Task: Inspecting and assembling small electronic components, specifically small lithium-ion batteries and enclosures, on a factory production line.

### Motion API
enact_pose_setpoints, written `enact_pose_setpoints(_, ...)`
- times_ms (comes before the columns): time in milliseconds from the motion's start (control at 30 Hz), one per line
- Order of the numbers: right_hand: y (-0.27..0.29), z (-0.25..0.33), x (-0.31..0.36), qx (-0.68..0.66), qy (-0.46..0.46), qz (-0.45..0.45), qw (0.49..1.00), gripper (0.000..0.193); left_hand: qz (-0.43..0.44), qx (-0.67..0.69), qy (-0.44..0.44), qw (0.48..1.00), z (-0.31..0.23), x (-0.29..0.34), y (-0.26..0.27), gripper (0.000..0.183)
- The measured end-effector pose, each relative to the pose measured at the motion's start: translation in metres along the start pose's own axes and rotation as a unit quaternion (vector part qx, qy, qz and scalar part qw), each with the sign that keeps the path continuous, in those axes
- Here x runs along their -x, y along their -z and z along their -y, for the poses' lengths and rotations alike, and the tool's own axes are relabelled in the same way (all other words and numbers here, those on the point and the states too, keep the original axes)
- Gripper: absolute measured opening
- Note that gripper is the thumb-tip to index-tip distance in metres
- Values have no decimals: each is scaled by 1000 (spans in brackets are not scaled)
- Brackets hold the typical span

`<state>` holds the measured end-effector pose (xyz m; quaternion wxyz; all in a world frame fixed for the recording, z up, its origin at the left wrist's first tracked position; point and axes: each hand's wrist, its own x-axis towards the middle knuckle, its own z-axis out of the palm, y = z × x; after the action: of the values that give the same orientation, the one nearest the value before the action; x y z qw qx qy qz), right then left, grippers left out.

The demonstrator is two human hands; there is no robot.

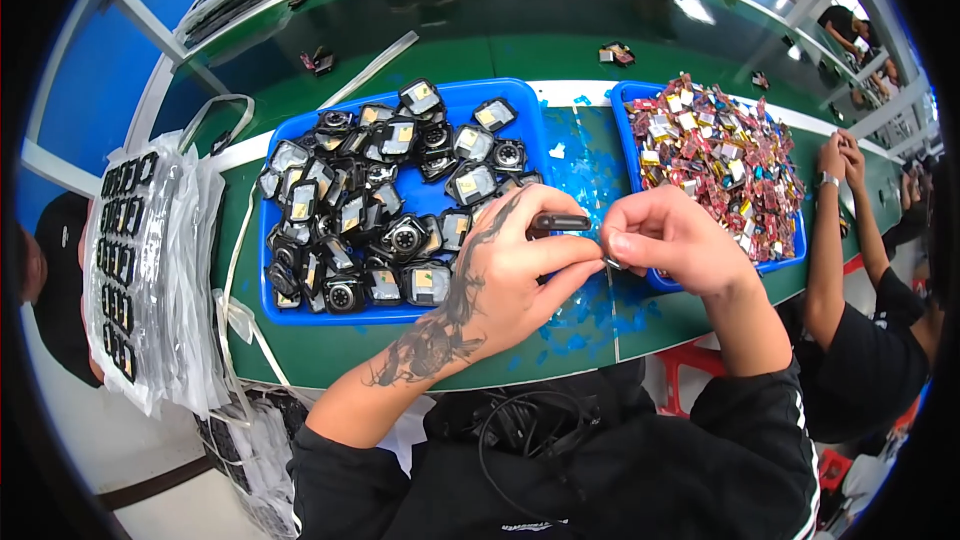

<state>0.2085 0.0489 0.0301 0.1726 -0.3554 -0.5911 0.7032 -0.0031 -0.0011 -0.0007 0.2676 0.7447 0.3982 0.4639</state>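
Note:
Between the two trays, my left hand (pixel 512 262) grips a black watch case (pixel 562 223), seen edge-on between thumb and fingers. My right hand (pixel 672 238) meets it there, its thumb and forefinger pinched together at the left fingertips. A tiny pale piece shows at that pinch, too small to name. To the left a blue tray (pixel 400 317) holds many black watch cases (pixel 404 236), some with round sensor backs up, others showing silvery insides. Right of my hands a second blue tray (pixel 784 262) is heaped with small red, white and gold electronic parts (pixel 715 155).
Blue film scraps (pixel 575 175) litter the green bench (pixel 240 340). Clear plastic trays of black parts (pixel 125 260) stand at left. Beyond a pale rail runs a dark green belt (pixel 480 35) carrying scattered small parts (pixel 617 53). A co-worker's arms (pixel 828 230) are at right.

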Motion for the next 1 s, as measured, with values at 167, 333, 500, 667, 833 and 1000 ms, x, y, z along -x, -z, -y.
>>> enact_pose_setpoints(167,-3,-15,-9,-91,-15,-15,996,18,-16,-131,-84,988,-2,0,-7,19)
enact_pose_setpoints(333,-17,-21,0,430,207,-290,829,10,-31,87,109,990,-9,1,-8,10)
enact_pose_setpoints(500,-34,-25,6,159,284,-265,908,19,-7,175,175,969,2,3,-10,9)
enact_pose_setpoints(667,-41,-24,1,116,287,-343,887,14,-4,250,202,947,-2,3,-10,30)
enact_pose_setpoints(833,-36,-11,6,292,284,-308,860,19,-16,276,183,943,-1,-1,-3,53)
enact_pose_setpoints(1000,-50,-3,-9,307,289,-290,859,25,8,375,186,908,-4,1,-4,59)
